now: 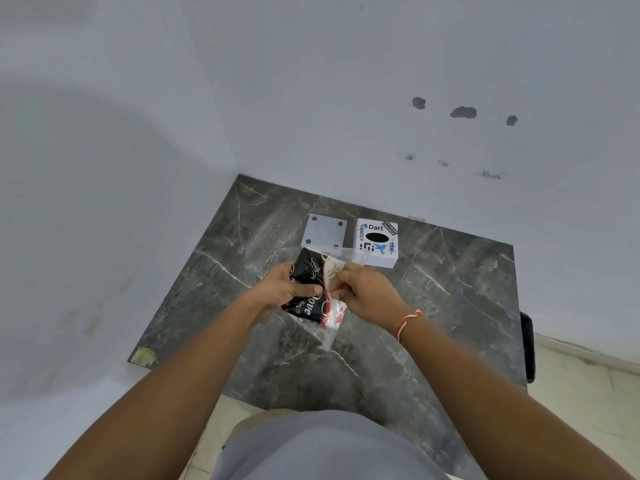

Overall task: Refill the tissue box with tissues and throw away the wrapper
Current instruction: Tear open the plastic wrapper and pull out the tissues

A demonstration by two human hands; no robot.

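A black, red and white plastic tissue pack (310,305) is held above the dark marble table (433,306). My left hand (282,287) grips its black side. My right hand (367,292) pinches the pack's clear and white edge. Behind them stands a white tissue box (377,242) covered in stickers, with a dark oval hole on top. Its white square base plate (324,231) with four dark feet lies to the left of the box.
White walls meet at the corner behind the table. A black object (528,344) sits off the table's right edge. A yellowish sticker (143,356) marks the table's near left corner. Pale floor lies to the right.
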